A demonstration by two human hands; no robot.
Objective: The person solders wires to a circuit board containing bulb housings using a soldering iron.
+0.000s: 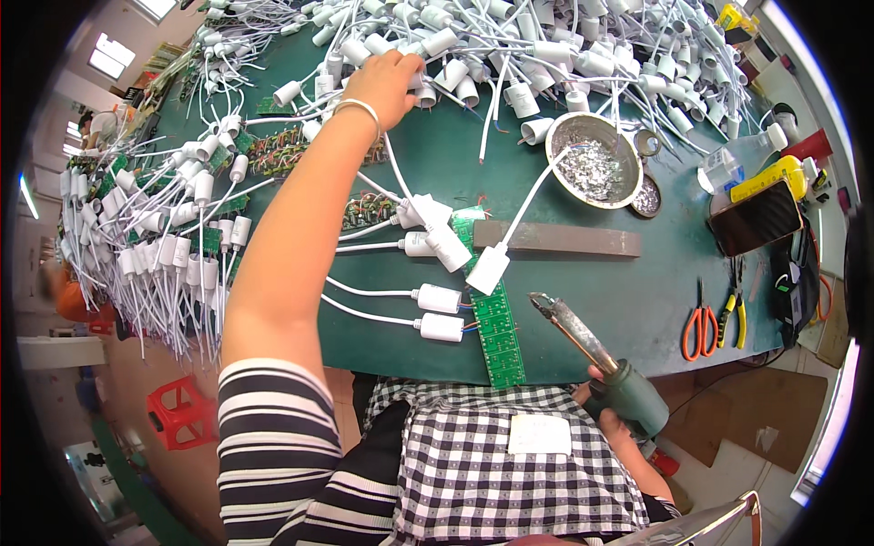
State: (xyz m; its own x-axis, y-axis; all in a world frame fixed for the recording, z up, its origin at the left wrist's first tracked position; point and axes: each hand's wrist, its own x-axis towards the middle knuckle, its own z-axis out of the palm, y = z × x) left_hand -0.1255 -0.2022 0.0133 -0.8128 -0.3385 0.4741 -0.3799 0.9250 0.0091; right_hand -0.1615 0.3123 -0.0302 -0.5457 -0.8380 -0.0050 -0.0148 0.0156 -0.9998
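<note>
My left hand (387, 86) reaches over the near edge of a heap of white cylindrical housings with white cords (440, 41). Its fingers are bent and apart among them, partly hidden, with the thumb away from the forefinger. Low on the right, my right hand (612, 417) is wrapped round the green handle of a soldering iron (583, 337), whose tip points up and left. Left of that tip lies a long green circuit board strip (499, 341). Several white housings (439, 298) sit along its left side, some with thin coloured wires, and one tilted housing (489, 268) rests on it.
A grey-brown bar (564, 239) lies beside the strip. Behind it stands a metal bowl (628, 187) of silvery scraps. To the right are orange-handled scissors (700, 332), yellow-black pliers (734, 318), a dark phone (757, 218) and a clear bottle (739, 162). More corded housings (187, 232) fill the left.
</note>
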